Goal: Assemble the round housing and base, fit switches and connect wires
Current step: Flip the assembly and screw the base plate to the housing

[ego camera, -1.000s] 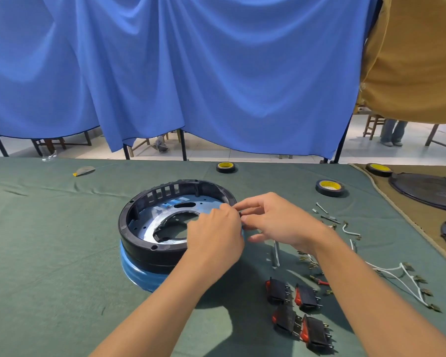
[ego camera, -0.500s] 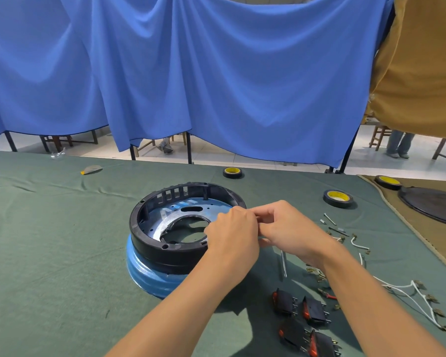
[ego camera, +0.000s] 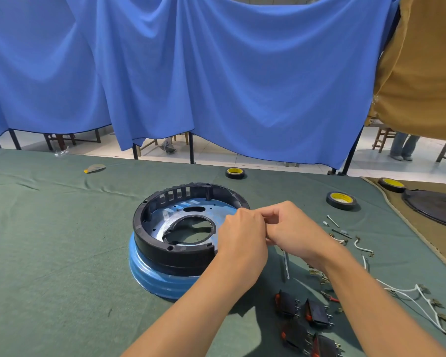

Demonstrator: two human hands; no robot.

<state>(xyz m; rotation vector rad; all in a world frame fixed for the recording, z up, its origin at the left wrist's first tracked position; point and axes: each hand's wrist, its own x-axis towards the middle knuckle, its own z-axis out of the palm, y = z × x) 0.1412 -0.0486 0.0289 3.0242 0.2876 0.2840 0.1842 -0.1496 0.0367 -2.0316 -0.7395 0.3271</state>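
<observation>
Backdrop: blue cloth (ego camera: 216, 73) hung on dark poles (ego camera: 191, 148), tan cloth (ego camera: 422, 73) at right
Floor: pale glossy tiles (ego camera: 211, 157)
Furniture: wooden chairs (ego camera: 382, 139), possibly stools, beyond

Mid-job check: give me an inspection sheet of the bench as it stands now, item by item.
Surface: green cloth, creased at far left.
Job's things: black round housing sits on blue base; four switches loose at near right; screws beyond them.
Clutter: three tape rolls; metal rod.
Grips: left hand and right hand meet, fingers curled, at the housing rim; anything pinched is hidden.
Cables: white wires with terminals, unconnected, at right.
Surroundings: blue curtain; tan cloth; a person's legs behind.
</observation>
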